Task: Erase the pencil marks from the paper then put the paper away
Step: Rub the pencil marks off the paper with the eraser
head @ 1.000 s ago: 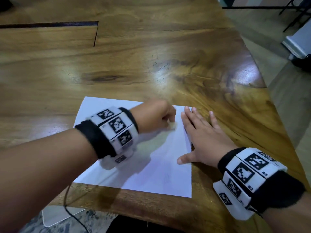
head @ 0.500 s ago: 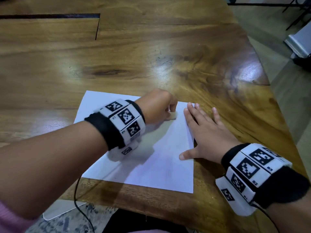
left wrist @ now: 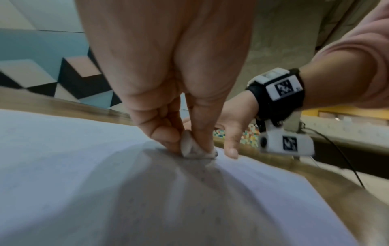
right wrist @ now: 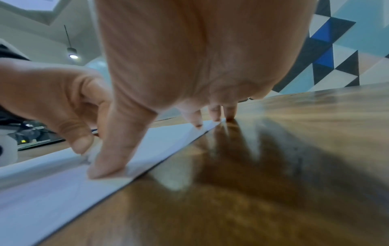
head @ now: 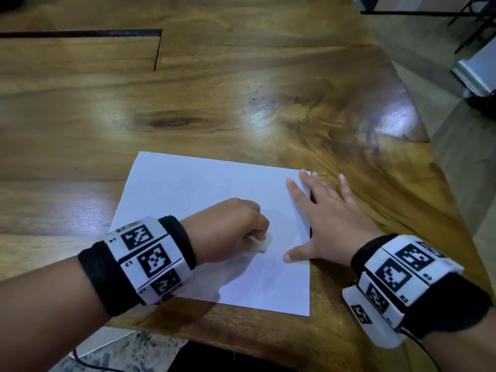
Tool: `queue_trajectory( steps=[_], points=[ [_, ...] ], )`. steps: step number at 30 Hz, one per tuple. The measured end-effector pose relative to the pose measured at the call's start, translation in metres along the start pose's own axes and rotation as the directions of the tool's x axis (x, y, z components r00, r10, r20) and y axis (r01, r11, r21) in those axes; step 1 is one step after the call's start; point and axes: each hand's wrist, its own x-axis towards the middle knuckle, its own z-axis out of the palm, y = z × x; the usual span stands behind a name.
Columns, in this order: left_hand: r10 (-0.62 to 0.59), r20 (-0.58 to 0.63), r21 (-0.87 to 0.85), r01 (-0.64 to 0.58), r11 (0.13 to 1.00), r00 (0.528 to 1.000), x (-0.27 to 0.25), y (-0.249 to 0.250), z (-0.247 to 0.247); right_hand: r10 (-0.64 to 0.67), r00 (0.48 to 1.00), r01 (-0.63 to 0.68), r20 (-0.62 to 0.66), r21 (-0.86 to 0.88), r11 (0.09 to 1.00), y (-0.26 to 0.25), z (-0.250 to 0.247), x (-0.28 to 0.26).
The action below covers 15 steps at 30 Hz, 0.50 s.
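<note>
A white sheet of paper lies near the front edge of the wooden table. My left hand pinches a small white eraser and presses it on the sheet's middle right part. In the left wrist view the eraser sits between thumb and fingers, touching the paper. My right hand lies flat with spread fingers on the paper's right edge, the thumb and first fingertips on the paper, the rest on the wood. Faint pencil marks show below the eraser.
The table's right edge runs diagonally close to my right hand, with floor beyond it. A dark slot is cut in the tabletop at the far left. A cable hangs below the front edge.
My left hand has dragged the eraser from the paper's upper right area back toward me, to the middle right. My right hand stays flat on the paper's edge.
</note>
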Motion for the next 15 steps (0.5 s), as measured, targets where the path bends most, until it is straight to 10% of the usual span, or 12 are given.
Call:
queue_trajectory(
  steps=[8, 15],
  points=[
    [-0.208, -0.306, -0.065, 0.197, 0.978, 0.929, 0.057, -0.015, -0.045, 0.021, 1.0, -0.021, 0.007, -0.023, 1.0, -0.001, 0.003, 0.001],
    [-0.155, -0.07, -0.012, 0.155, 0.988, 0.985, 0.041, -0.008, -0.032, 0.03, 1.0, -0.03, 0.003, -0.022, 0.999, 0.0, 0.004, 0.002]
  ],
)
